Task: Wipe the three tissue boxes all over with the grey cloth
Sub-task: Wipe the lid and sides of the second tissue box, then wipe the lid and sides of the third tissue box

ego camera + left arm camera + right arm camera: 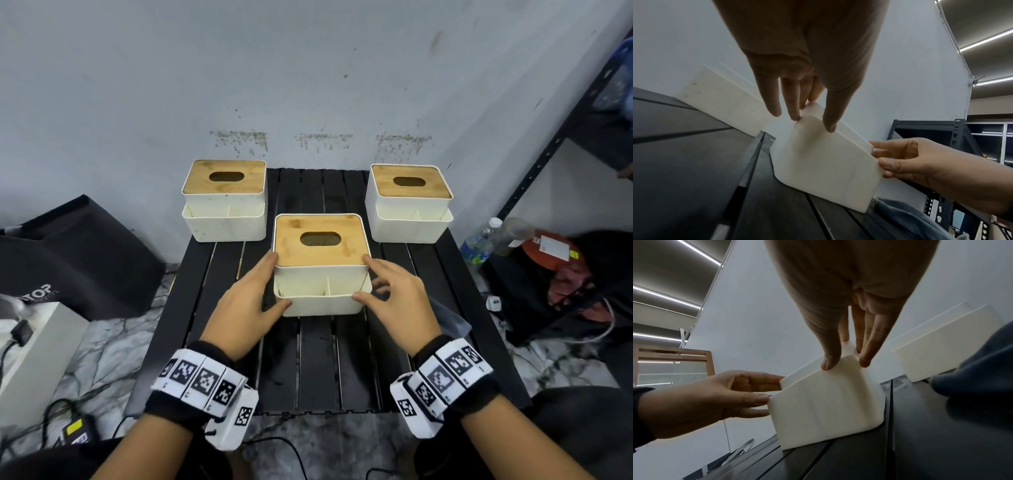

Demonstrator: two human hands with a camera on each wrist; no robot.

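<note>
Three white tissue boxes with bamboo lids stand on a black slatted table [318,370]. The middle tissue box [322,263] [828,165] [824,410] sits nearest me, held between both hands. My left hand [263,284] [809,113] grips its front left corner, thumb on the front wall and fingers along the side. My right hand [376,282] [844,360] grips the front right corner the same way. The left tissue box [224,200] and the right tissue box [409,202] stand at the back by the wall. The grey cloth [448,318] [906,219] lies on the table just right of my right hand.
A wall rises right behind the table. A black bag [78,260] and a white case [34,359] with cables are on the floor at left. At right stand a black metal shelf [565,137], a water bottle [479,243] and other clutter.
</note>
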